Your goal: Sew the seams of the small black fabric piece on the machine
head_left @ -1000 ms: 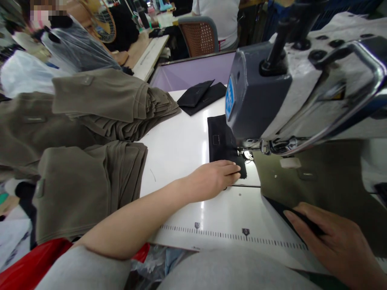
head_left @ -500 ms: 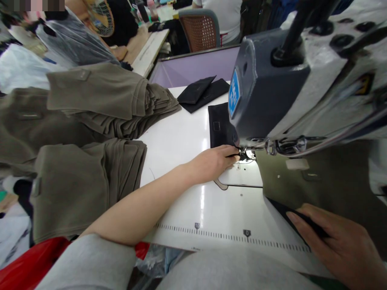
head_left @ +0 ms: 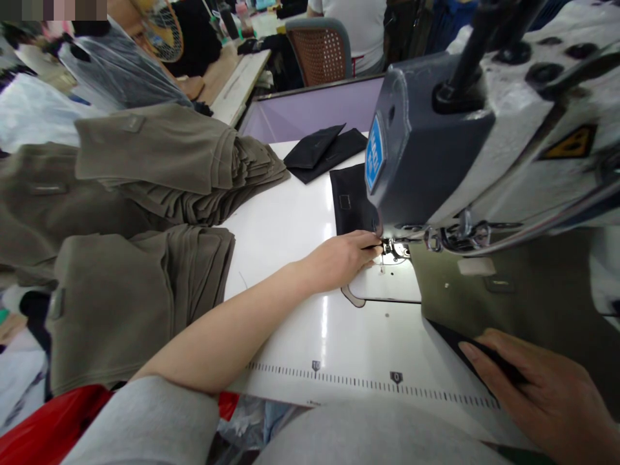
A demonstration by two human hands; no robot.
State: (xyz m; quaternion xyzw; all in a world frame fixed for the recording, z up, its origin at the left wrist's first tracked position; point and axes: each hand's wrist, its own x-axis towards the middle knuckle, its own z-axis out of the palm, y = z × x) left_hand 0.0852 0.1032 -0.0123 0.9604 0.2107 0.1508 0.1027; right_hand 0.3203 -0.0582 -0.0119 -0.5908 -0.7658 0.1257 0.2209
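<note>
While pinching, left hand (head_left: 341, 258) at presser foot (head_left: 390, 247)

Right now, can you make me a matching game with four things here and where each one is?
Things:
1. left hand
2. right hand
3. black fabric piece
4. folded olive garments

Places:
A. stacked at the left side of the table
B. at the needle of the sewing machine
C. pressing a dark strip on the olive cloth, bottom right
D. flat on the white table, behind the needle

Pairs: 1-B, 2-C, 3-D, 4-A
</note>
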